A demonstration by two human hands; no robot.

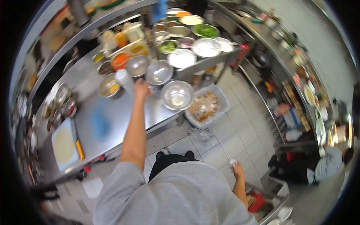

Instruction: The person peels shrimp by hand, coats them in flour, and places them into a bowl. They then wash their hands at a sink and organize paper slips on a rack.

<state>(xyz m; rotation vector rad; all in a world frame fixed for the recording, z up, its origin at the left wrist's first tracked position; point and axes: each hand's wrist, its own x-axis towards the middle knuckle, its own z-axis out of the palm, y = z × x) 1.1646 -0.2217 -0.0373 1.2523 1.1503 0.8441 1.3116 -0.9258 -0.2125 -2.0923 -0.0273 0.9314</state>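
My left hand [141, 89] reaches out over the steel counter [116, 127]. It is beside a white plastic bottle [124, 79] and just short of two steel bowls, one grey [137, 66] and one shiny [159, 72]. Its fingers are blurred, and something clear and reddish shows at its right edge. Low at my right side, my right hand [238, 170] is closed around a small crumpled white thing [233, 162], perhaps paper or cloth. A larger steel bowl [177, 95] stands at the counter's right end, with a little pale food inside.
A plastic tub [224, 107] of food scraps sits below the counter's end. On the left, a knife with a yellow handle [80, 150] lies by a cutting board [60, 159]. Bowls of chopped vegetables [205, 31] fill the back shelf. Another person [326, 167] is at the right.
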